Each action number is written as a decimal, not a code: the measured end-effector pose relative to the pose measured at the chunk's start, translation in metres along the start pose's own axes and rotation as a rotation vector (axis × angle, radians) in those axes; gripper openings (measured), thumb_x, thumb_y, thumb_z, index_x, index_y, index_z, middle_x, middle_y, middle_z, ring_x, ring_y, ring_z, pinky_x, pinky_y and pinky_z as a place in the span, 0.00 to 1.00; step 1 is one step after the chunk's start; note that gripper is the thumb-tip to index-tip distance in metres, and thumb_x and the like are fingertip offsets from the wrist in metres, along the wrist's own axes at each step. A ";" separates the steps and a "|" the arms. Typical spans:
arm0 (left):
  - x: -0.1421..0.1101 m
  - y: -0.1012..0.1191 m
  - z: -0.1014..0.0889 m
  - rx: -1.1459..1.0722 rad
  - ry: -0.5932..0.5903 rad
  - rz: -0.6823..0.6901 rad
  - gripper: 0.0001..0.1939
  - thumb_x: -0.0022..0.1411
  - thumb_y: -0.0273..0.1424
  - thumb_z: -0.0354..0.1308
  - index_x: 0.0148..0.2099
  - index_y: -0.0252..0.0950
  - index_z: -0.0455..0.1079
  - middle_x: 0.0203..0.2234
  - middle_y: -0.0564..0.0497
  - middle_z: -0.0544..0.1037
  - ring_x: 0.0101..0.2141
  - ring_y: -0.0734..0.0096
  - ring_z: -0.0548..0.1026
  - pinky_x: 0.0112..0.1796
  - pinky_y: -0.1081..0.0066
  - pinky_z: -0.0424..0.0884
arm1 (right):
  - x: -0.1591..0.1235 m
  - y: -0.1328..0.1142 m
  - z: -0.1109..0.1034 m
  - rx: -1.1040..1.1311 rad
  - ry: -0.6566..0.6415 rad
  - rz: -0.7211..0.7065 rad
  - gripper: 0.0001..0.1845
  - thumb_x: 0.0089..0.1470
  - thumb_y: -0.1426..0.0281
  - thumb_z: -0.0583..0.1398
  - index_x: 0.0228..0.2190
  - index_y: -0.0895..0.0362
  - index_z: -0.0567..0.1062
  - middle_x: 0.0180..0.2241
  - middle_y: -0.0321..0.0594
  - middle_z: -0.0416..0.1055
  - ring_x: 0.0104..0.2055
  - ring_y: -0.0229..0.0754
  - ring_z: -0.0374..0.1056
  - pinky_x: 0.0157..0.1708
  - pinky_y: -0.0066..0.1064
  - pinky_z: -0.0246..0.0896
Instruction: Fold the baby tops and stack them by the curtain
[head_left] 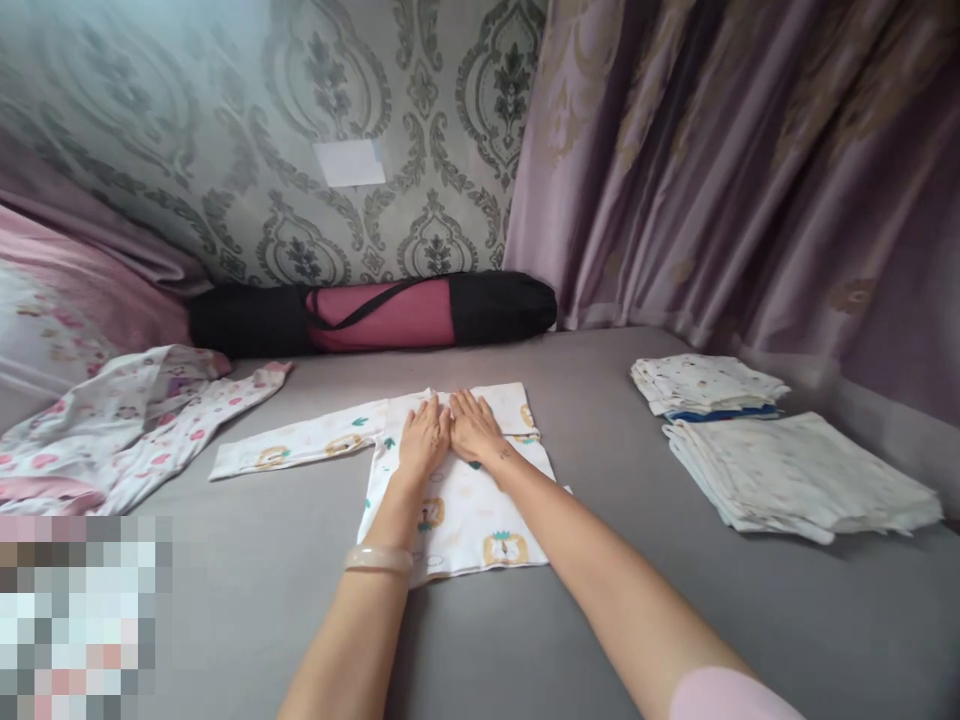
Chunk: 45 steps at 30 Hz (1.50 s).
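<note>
A white long-sleeved child's shirt with lion and leaf prints lies flat on the grey sheet. Its left sleeve stretches out to the side, while the right sleeve is folded in across the upper body. My left hand rests flat near the collar, fingers extended. Beside it, my right hand presses on the upper part of the shirt with its fingers spread. The two hands nearly touch, and both cover part of the neckline.
Two stacks of folded clothes, a smaller one and a larger one, lie at the right. Rumpled pink-and-white clothing is at the left. A black and maroon roll bag lies along the patterned wall, near purple curtains.
</note>
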<state>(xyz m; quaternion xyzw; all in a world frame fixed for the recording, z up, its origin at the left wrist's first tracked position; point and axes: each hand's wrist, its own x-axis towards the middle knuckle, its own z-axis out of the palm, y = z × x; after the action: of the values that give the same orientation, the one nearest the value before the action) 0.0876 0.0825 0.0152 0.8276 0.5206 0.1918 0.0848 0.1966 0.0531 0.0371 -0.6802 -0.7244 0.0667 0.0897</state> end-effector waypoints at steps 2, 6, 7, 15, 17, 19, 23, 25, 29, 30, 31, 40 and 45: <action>-0.002 -0.002 0.001 0.018 -0.026 -0.020 0.27 0.71 0.35 0.35 0.66 0.30 0.55 0.63 0.42 0.61 0.64 0.56 0.57 0.62 0.53 0.52 | 0.001 0.001 0.005 0.063 0.012 0.033 0.32 0.64 0.66 0.40 0.65 0.68 0.50 0.68 0.48 0.42 0.70 0.46 0.34 0.66 0.41 0.26; -0.003 0.000 -0.003 0.082 -0.045 -0.041 0.27 0.71 0.36 0.34 0.66 0.30 0.56 0.64 0.42 0.60 0.64 0.57 0.56 0.62 0.54 0.51 | 0.002 0.007 0.005 0.135 0.086 0.186 0.34 0.64 0.64 0.42 0.66 0.70 0.47 0.69 0.50 0.37 0.70 0.47 0.31 0.66 0.38 0.27; -0.003 0.001 -0.003 0.105 -0.053 -0.046 0.28 0.71 0.36 0.34 0.66 0.29 0.56 0.64 0.41 0.59 0.64 0.57 0.55 0.62 0.54 0.51 | 0.001 0.009 0.004 0.140 0.108 0.245 0.35 0.64 0.64 0.42 0.65 0.71 0.47 0.69 0.51 0.37 0.70 0.48 0.31 0.66 0.39 0.27; -0.001 0.005 -0.007 0.206 -0.182 -0.077 0.30 0.71 0.39 0.33 0.69 0.29 0.49 0.67 0.42 0.51 0.66 0.57 0.49 0.63 0.55 0.47 | -0.009 0.040 -0.003 0.056 0.060 0.438 0.36 0.64 0.61 0.41 0.65 0.70 0.48 0.69 0.51 0.38 0.70 0.50 0.32 0.65 0.43 0.23; 0.000 0.004 -0.011 0.214 -0.210 -0.077 0.31 0.71 0.40 0.34 0.69 0.30 0.49 0.67 0.42 0.51 0.66 0.58 0.49 0.63 0.56 0.47 | -0.011 0.047 -0.004 0.037 0.041 0.406 0.36 0.64 0.61 0.40 0.66 0.69 0.47 0.69 0.49 0.38 0.70 0.48 0.31 0.66 0.43 0.23; 0.000 0.003 -0.016 0.218 -0.226 -0.063 0.31 0.70 0.41 0.36 0.69 0.31 0.49 0.67 0.41 0.52 0.66 0.58 0.50 0.63 0.57 0.48 | -0.014 0.052 -0.006 0.019 0.041 0.387 0.35 0.64 0.60 0.40 0.66 0.69 0.47 0.69 0.48 0.38 0.70 0.48 0.31 0.66 0.42 0.24; 0.000 -0.004 -0.021 0.221 -0.223 -0.012 0.30 0.70 0.43 0.38 0.68 0.33 0.52 0.67 0.43 0.53 0.65 0.58 0.52 0.62 0.56 0.50 | -0.020 0.063 -0.010 -0.004 0.041 0.396 0.36 0.64 0.58 0.41 0.65 0.69 0.48 0.69 0.50 0.38 0.70 0.49 0.32 0.65 0.42 0.30; -0.001 -0.008 -0.019 0.216 -0.215 0.002 0.29 0.70 0.42 0.37 0.68 0.34 0.52 0.67 0.43 0.53 0.66 0.56 0.50 0.62 0.55 0.49 | -0.023 0.070 -0.011 -0.002 0.043 0.400 0.37 0.64 0.57 0.42 0.65 0.69 0.49 0.69 0.52 0.39 0.69 0.51 0.35 0.64 0.41 0.32; -0.002 -0.015 -0.015 0.200 -0.199 0.018 0.30 0.70 0.41 0.36 0.68 0.34 0.52 0.67 0.43 0.52 0.66 0.52 0.48 0.62 0.51 0.48 | -0.030 0.085 -0.011 0.006 0.059 0.329 0.34 0.65 0.60 0.42 0.65 0.65 0.50 0.68 0.51 0.42 0.69 0.50 0.39 0.64 0.41 0.33; -0.002 -0.015 -0.014 0.199 -0.193 0.021 0.30 0.70 0.42 0.36 0.68 0.34 0.52 0.67 0.43 0.52 0.66 0.52 0.48 0.62 0.51 0.49 | -0.032 0.089 -0.011 0.012 0.067 0.306 0.33 0.65 0.61 0.41 0.65 0.65 0.50 0.68 0.50 0.42 0.69 0.49 0.39 0.64 0.41 0.33; -0.002 -0.015 -0.014 0.199 -0.186 0.023 0.30 0.70 0.42 0.36 0.68 0.35 0.52 0.67 0.43 0.52 0.66 0.52 0.49 0.62 0.51 0.49 | -0.034 0.092 -0.012 0.023 0.080 0.286 0.32 0.65 0.62 0.41 0.65 0.65 0.51 0.68 0.50 0.43 0.69 0.48 0.39 0.65 0.40 0.32; -0.013 -0.006 -0.020 0.204 0.064 0.140 0.27 0.70 0.37 0.38 0.65 0.29 0.57 0.64 0.38 0.59 0.64 0.54 0.53 0.62 0.52 0.48 | -0.086 0.113 -0.046 0.367 0.190 0.358 0.23 0.63 0.71 0.46 0.55 0.60 0.69 0.53 0.44 0.71 0.53 0.38 0.67 0.50 0.25 0.57; -0.013 0.036 -0.024 0.076 -0.038 0.460 0.16 0.66 0.31 0.47 0.49 0.35 0.73 0.48 0.42 0.76 0.51 0.56 0.68 0.52 0.58 0.63 | -0.157 0.097 -0.056 0.253 0.021 0.415 0.17 0.60 0.64 0.53 0.34 0.57 0.80 0.34 0.42 0.79 0.36 0.40 0.72 0.33 0.25 0.57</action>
<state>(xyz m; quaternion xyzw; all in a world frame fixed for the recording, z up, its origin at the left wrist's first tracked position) 0.1026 0.0534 0.0467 0.9306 0.3235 0.1706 0.0175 0.3129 -0.0980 0.0643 -0.7984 -0.5541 0.1667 0.1662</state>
